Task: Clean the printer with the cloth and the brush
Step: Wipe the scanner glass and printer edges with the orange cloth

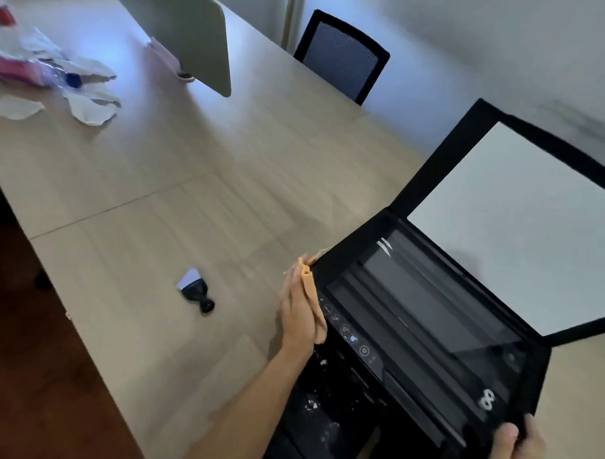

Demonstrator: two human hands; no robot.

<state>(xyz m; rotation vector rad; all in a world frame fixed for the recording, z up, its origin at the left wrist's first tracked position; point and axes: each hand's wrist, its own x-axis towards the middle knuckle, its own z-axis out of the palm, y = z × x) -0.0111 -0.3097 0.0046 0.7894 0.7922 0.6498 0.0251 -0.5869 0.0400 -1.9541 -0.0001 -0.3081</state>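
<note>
My left hand (299,318) presses the folded orange cloth (310,287) flat against the black printer's (417,314) side; my right hand (521,441) grips its corner; I'd wipe with firm, even strokes.

The printer (417,328) is black, with a white panel on the underside of its raised lid (520,228), a dark grey glass surface, pale icons along its control strip, and white specks scattered over its front. The cloth (310,291) is tan-orange, and the brush (195,289) has a black handle with pale, whitish bristles. The desk (156,200) shows a light beige wood-grain pattern, the chair (343,56) is black with a dark mesh back, the torn papers (91,102) are white, and the blurred items near them are red and blue.
</note>
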